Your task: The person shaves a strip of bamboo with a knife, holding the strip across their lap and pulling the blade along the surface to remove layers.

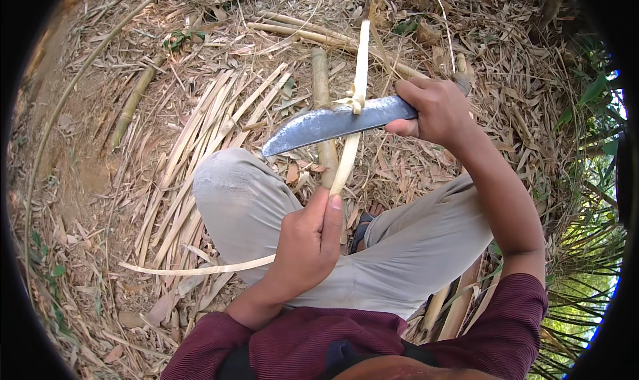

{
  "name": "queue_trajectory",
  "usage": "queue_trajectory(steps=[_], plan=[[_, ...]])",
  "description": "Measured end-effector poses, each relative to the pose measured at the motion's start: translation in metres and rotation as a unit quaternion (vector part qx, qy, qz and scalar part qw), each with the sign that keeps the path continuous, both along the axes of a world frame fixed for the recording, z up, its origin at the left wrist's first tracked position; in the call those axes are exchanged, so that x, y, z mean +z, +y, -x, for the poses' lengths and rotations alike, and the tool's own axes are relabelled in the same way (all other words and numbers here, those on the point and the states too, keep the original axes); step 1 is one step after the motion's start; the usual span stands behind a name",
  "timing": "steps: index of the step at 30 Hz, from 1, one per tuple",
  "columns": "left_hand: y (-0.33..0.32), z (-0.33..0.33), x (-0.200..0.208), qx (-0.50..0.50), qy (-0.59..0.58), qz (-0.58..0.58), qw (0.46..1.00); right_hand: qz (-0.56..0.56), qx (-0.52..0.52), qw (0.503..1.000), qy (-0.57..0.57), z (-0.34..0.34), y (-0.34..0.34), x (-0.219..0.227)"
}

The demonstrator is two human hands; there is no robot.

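My right hand [436, 110] is closed round the handle of a machete [326, 124], its broad grey blade pointing left. Across the blade runs a pale bamboo strip [349, 157], with thin curled shavings [357, 102] at the upper edge of the blade. My left hand [309, 237] pinches this strip below the blade, thumb on top. From that hand the strip's tail bends away to the lower left. Under the blade lies a bamboo pole [321, 80], partly hidden by the blade and my left hand.
Left of my knee lies a pile of split bamboo strips [193, 157]. Another bamboo pole [136, 100] rests farther left, and more strips [313, 30] lie beyond the blade. Dry leaves and shavings litter the ground. Green plants [596, 260] stand at the right.
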State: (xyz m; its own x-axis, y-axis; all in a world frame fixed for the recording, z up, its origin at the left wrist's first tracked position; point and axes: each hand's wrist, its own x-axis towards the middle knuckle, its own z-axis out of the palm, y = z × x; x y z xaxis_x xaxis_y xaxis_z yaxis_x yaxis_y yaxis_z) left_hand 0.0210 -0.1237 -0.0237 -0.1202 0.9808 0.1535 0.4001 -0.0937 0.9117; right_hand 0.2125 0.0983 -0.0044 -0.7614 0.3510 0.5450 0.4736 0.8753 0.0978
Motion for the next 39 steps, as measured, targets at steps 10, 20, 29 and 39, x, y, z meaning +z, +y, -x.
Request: queue_trajectory(steps=[10,20,29,39], plan=[[0.002,0.007,0.003,0.012,-0.018,0.006,1.0,0.044,-0.106,0.993,-0.039,-0.011,0.032,-0.003],[-0.018,0.014,-0.001,0.003,-0.004,0.068,0.998,0.13,-0.308,0.942,-0.021,-0.033,0.057,-0.007],[-0.008,0.024,-0.013,0.001,-0.06,0.084,0.995,0.447,-0.288,0.738,0.415,-0.05,0.042,0.018],[0.012,0.028,0.017,-0.021,-0.013,0.039,0.999,0.714,0.05,0.627,0.308,0.044,-0.032,0.045]])
